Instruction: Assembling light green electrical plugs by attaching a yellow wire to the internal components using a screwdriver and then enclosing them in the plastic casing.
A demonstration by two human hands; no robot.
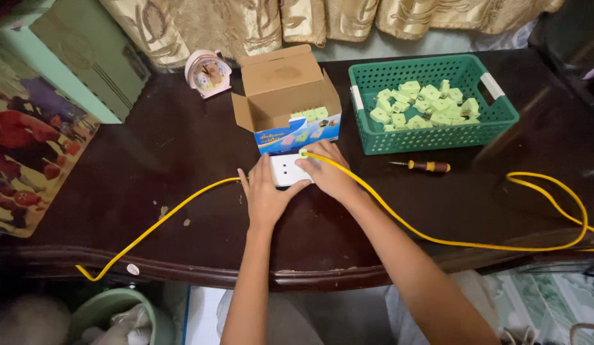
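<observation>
Hands, left hand (266,195) and right hand (327,171), press flat on white socket block (285,170) before open blue-fronted carton (285,102).

Two hands: left hand (266,195); right hand (325,171); one white socket block (285,170); one yellow cable (437,237); one screwdriver (422,166); one green basket (375,131), pale green plugs (424,104) inside, heaped, roughly twenty, exact count unclear; one open cardboard box (281,86), few plugs inside; one small clock (207,72).
</observation>
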